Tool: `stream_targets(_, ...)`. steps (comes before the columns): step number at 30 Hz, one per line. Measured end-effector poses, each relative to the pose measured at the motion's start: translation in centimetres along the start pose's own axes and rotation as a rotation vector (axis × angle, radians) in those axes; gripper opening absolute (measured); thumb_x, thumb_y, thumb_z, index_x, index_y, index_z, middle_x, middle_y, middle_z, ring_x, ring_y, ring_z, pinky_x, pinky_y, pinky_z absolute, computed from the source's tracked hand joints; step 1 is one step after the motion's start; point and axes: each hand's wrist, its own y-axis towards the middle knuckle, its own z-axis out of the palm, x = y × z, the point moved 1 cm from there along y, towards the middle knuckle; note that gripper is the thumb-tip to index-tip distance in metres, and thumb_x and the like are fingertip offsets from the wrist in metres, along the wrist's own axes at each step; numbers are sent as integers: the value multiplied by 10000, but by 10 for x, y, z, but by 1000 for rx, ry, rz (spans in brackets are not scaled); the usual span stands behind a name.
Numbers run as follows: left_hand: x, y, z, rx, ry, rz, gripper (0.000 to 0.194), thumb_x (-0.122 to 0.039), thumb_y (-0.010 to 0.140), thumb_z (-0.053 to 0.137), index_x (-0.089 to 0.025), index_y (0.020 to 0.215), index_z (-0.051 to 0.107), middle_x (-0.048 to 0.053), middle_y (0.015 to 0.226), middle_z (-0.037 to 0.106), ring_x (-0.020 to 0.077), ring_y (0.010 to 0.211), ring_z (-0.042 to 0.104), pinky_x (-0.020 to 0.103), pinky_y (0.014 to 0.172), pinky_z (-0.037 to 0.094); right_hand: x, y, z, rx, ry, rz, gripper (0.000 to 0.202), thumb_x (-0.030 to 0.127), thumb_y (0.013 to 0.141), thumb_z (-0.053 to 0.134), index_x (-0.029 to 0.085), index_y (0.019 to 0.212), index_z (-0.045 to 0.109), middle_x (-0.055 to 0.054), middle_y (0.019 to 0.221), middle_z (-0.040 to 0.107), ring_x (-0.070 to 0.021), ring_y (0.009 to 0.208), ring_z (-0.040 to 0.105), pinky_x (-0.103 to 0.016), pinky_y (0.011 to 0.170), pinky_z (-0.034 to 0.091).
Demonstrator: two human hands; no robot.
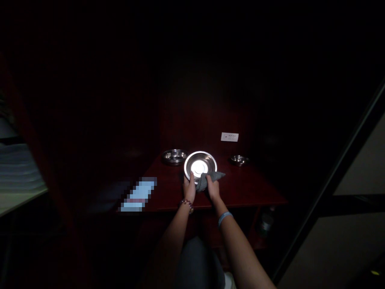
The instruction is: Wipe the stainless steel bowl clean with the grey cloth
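A shiny metal bowl (199,164) is held up over the dark red desk (234,188), its inside tilted toward me. My left hand (189,188) grips its lower left rim, with the thumb over the edge. At the lower right rim, my right hand (213,187) is closed on a grey cloth (203,182), which lies against the bowl; one corner sticks out to the right. The fingers behind the bowl are hidden.
Another metal bowl (175,157) stands at the desk's back left, a smaller one (240,160) at the back right. A white socket (229,137) is on the wall. A bottle (266,222) stands below the desk at right. Stacked pale items (19,168) are far left.
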Motion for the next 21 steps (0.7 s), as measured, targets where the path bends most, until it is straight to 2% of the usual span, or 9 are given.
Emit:
stream_targets(4, -1, 0, 0, -49, 30, -11, 417, -424, 911, 516, -187, 1251, 562, 130, 1200, 659, 247, 1121, 612, 339, 987, 443, 3, -1, 0, -36, 8, 100, 361, 483, 788, 574, 165, 881, 718, -99, 932, 759, -260, 918, 713, -313, 775, 542)
stream_targets(9, -3, -2, 1, -38, 23, 2, 393, -400, 921, 506, -193, 1251, 560, 133, 1198, 660, 270, 1117, 614, 374, 1001, 436, 6, -2, 0, -43, 3, 98, 361, 476, 786, 572, 162, 880, 723, -106, 950, 758, -263, 951, 707, -319, 817, 533)
stream_targets(21, -1, 0, 0, -47, 30, 2, 404, -407, 914, 513, -192, 1253, 561, 131, 1189, 665, 259, 1117, 615, 352, 998, 440, 7, -2, 0, -43, 28, 78, 380, 469, 789, 576, 153, 936, 727, -115, 1002, 752, -269, 992, 701, -329, 856, 527)
